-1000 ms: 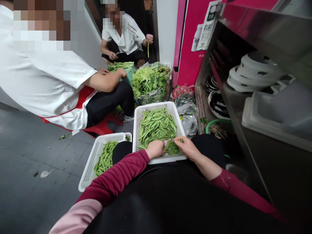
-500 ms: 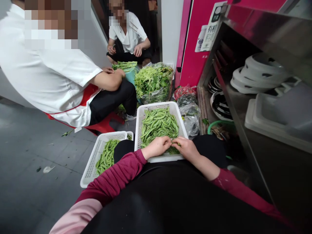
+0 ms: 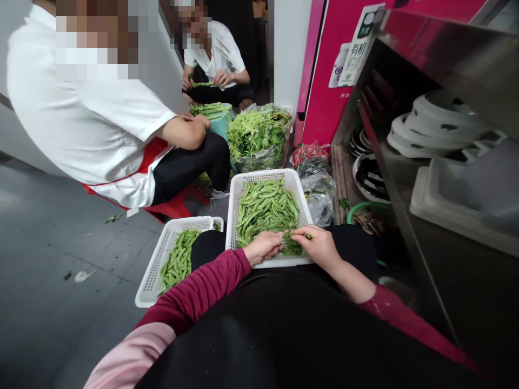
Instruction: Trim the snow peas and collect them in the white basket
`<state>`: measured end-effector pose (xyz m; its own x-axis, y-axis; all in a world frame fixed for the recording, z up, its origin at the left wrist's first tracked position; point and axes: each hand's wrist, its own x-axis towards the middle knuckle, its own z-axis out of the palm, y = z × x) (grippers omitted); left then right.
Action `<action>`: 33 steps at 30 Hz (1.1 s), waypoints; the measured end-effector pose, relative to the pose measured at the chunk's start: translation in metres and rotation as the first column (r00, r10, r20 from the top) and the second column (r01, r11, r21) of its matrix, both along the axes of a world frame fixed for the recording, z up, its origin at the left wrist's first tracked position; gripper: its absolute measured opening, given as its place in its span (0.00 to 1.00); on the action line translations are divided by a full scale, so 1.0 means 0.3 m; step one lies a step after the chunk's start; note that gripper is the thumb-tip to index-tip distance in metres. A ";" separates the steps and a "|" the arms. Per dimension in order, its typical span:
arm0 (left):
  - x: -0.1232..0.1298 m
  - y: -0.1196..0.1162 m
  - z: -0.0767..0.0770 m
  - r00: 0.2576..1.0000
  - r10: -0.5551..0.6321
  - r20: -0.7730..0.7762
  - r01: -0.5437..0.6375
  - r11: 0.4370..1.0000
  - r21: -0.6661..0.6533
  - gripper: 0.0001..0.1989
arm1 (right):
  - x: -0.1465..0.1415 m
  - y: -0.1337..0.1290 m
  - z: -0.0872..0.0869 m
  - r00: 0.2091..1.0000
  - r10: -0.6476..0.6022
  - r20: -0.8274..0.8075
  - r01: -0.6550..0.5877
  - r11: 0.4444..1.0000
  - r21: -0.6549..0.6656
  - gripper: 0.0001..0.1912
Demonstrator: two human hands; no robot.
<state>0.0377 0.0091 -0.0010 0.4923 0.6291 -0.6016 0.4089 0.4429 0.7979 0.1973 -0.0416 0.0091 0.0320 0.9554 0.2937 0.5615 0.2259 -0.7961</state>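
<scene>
A white perforated basket [image 3: 233, 216] rests on my lap with a heap of green pea pods [image 3: 265, 208] in it. A small pile of thin green trimmings [image 3: 291, 246] lies at its near right corner. Over the near edge, my left hand [image 3: 263, 247] has its fingers curled closed; what is inside them, if anything, is hidden. To the right of the trimmings, my right hand [image 3: 318, 246] pinches a pea pod [image 3: 308, 236], of which just a short end shows. The two hands are apart, with the trimmings between them.
A second white basket [image 3: 152, 278] of pods stands low left. A seated person [image 3: 93, 124] is at left; another person [image 3: 219, 54] crouches behind bagged leafy greens [image 3: 259, 132]. Steel shelving [image 3: 405, 205] with stacked trays, and a green-rimmed bin [image 3: 357, 208], stand close on my right.
My hands, close together before, have drawn apart, the right one moving rightward, uncovering the trimmings. The crouching person now holds a green stalk. The view has shifted slightly.
</scene>
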 end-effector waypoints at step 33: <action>0.012 0.059 0.168 0.941 -0.335 -0.049 0.301 0.761 0.575 0.13 | 0.013 0.045 0.058 0.976 0.114 -0.184 -0.158 0.956 -0.246 0.08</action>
<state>0.0412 0.0268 0.0494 0.7460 0.6480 -0.1537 0.3939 -0.2433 0.8864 0.2011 -0.0280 0.0263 -0.0764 0.9963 0.0388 0.3947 0.0659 -0.9165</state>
